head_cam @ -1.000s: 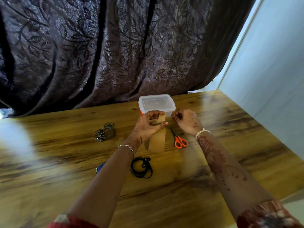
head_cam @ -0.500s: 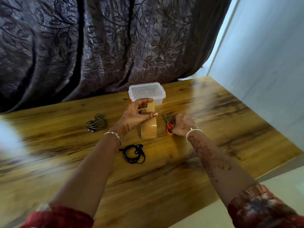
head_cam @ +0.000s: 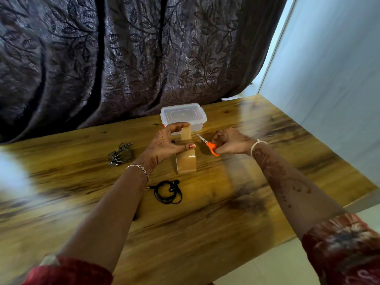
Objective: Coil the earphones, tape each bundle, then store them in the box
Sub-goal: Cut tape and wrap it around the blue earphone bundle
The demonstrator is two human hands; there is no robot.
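My left hand [head_cam: 167, 143] grips a roll of brown tape [head_cam: 186, 161] standing on edge on the wooden table [head_cam: 236, 202], with a strip of tape pulled upward between fingers and thumb. My right hand [head_cam: 231, 141] holds orange-handled scissors [head_cam: 207, 143], blades pointing toward the tape strip. A black coiled earphone bundle [head_cam: 168, 191] lies on the table in front of the roll. A grey coiled earphone bundle [head_cam: 121, 154] lies to the left. The clear plastic box [head_cam: 183, 115] with its lid on stands just behind the tape.
A dark leaf-patterned curtain [head_cam: 123, 58] hangs along the table's far edge. A pale wall [head_cam: 329, 79] borders the right side. The table's right and near edges drop to a light floor [head_cam: 277, 264].
My right hand has gone to the scissors on the table and lifted them toward the tape strip. My left hand keeps holding the tape roll. The camera view shifted.
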